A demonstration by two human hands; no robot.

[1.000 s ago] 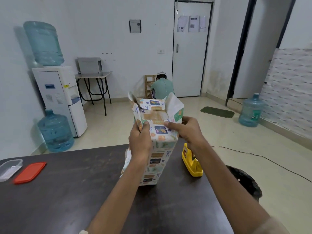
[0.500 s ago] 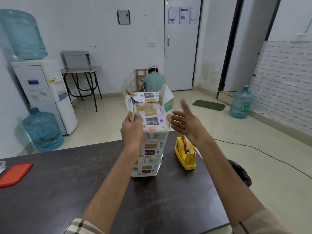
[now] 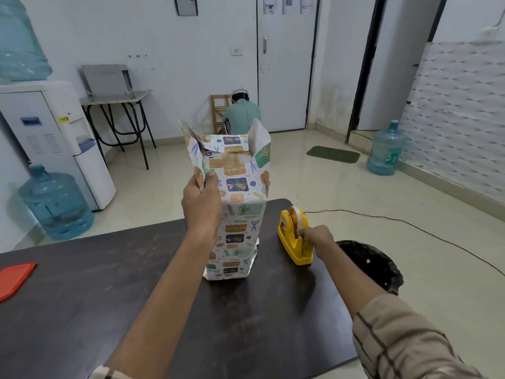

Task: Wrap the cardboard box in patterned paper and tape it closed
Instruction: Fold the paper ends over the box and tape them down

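A tall cardboard box wrapped in patterned paper stands upright on the dark table. The paper flaps at its top stand unfolded, and brown cardboard shows between them. My left hand grips the box's upper left side, pinching a paper flap. To the right of the box sits a yellow tape dispenser with a white tape roll. My right hand is at the dispenser's near side, fingers closed at the tape end.
A red lid lies at the table's left edge. A black bin stands on the floor past the table's right edge. Beyond are a water dispenser, water jugs, a small side table, a cable on the floor and a seated person by the door.
My right hand left the top of the box, swung out with spread fingers and dropped to the tape dispenser. My left hand kept its hold on the box.
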